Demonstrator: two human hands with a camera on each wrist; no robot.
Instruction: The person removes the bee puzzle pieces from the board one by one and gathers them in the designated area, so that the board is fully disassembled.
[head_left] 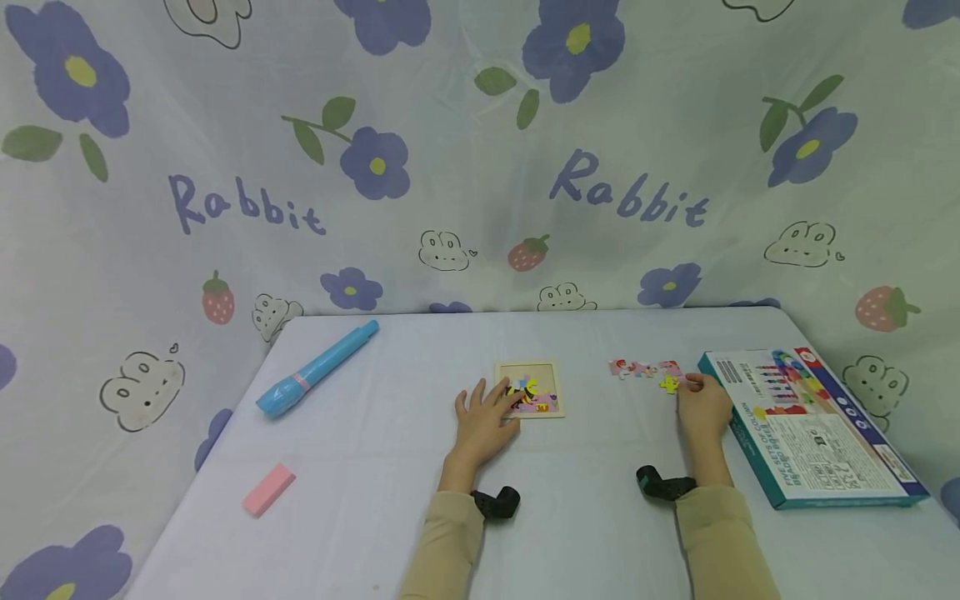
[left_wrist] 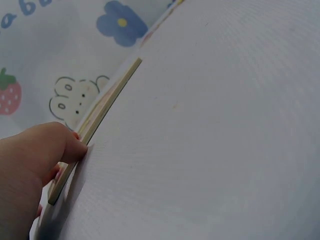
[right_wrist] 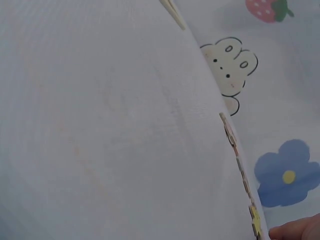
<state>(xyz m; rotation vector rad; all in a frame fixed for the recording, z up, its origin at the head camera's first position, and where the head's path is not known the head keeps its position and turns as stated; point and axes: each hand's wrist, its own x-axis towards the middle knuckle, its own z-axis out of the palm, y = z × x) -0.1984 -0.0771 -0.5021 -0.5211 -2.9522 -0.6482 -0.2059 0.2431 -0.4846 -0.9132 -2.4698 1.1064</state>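
A small square wooden puzzle tray lies mid-table, its lower part covered with colourful pieces showing a yellow and black figure. My left hand rests over the tray's left side with fingers spread. In the left wrist view the thumb touches the edge of the tray. To the right lies a row of loose puzzle pieces, with a yellow puzzle piece at its near side. My right hand has its bent fingertips beside that yellow piece; whether they pinch anything is hidden.
A flat teal-edged box lies at the right, close beside my right hand. On the left are a blue pen-shaped object and a pink block. A patterned curtain hangs behind the white table.
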